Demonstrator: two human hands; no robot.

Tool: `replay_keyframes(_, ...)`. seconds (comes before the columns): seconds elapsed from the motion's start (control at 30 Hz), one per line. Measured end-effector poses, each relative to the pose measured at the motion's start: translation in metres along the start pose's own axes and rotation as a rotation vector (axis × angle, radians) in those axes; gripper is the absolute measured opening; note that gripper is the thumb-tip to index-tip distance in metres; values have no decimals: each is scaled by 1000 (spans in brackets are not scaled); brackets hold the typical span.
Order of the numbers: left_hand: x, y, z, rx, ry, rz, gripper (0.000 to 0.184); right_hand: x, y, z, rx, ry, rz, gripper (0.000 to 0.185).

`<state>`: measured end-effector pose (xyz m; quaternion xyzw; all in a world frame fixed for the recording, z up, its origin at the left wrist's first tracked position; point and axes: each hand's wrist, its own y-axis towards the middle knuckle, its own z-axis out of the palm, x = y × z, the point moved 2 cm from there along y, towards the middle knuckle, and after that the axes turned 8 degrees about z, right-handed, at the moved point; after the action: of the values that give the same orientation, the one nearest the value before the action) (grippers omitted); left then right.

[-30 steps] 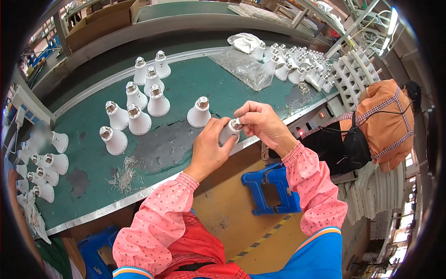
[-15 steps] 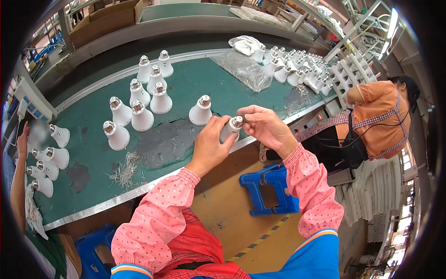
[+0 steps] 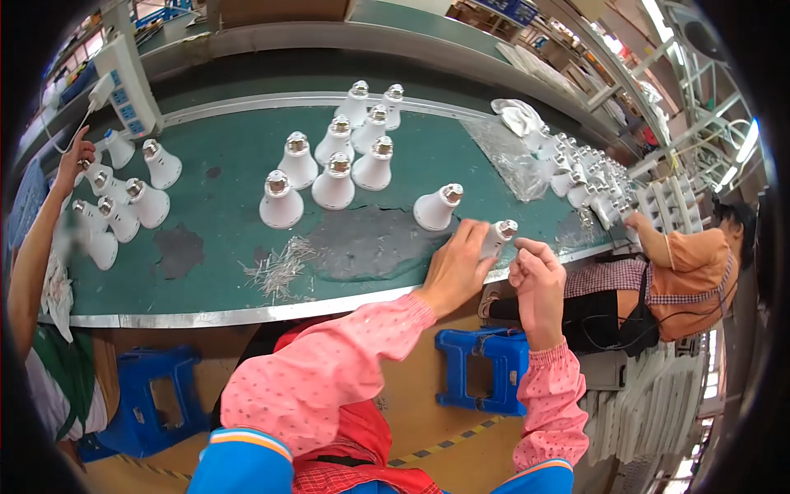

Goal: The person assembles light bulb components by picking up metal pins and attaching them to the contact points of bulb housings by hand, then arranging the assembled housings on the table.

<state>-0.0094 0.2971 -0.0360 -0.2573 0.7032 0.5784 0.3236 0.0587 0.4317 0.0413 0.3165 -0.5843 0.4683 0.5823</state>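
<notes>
Gripping the white bulb [image 3: 499,239] with curled fingers, your left hand [image 3: 455,269] keeps it above the near edge of the green table [image 3: 218,235], right of a standing bulb [image 3: 436,209]. Your right hand [image 3: 537,284] is bent just beside it; whether its fingertips pinch anything, I cannot tell. Thin wire pieces [image 3: 278,270] lie farther left.

No lettering, brand or number can be read: the dark mark on the white bulb [image 3: 498,236] in the left hand [image 3: 454,270] is too small to make out, and so is any print on the bulbs [image 3: 332,193] standing left of it. On the floor [image 3: 411,383], below that hand, runs wordless black-and-yellow striped tape [image 3: 445,441]
</notes>
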Motion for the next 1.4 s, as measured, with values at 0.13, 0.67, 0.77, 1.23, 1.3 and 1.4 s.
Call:
replay_keyframes(0.13,-27,-51,-71,302,66,-9,18,-4,-12,61,113,-389,-146,13)
replay_keyframes(0.67,-72,-140,-185,332,34,-234,9,-84,-5,232,446,-1205,-935,13)
replay_keyframes(0.77,-74,-143,-188,324,15,-223,9,-82,-7,243,481,-1384,-1048,12)
replay_keyframes(1.23,-72,-90,-227,-45,283,-107,22,-69,-9,197,405,-467,225,13)
replay_keyframes(1.3,-56,-81,-222,-70,311,-114,30,-62,-17,193,401,-386,285,12)
replay_keyframes(1.4,-46,-71,-212,-62,369,-35,32,-62,-23,186,397,-319,329,11)
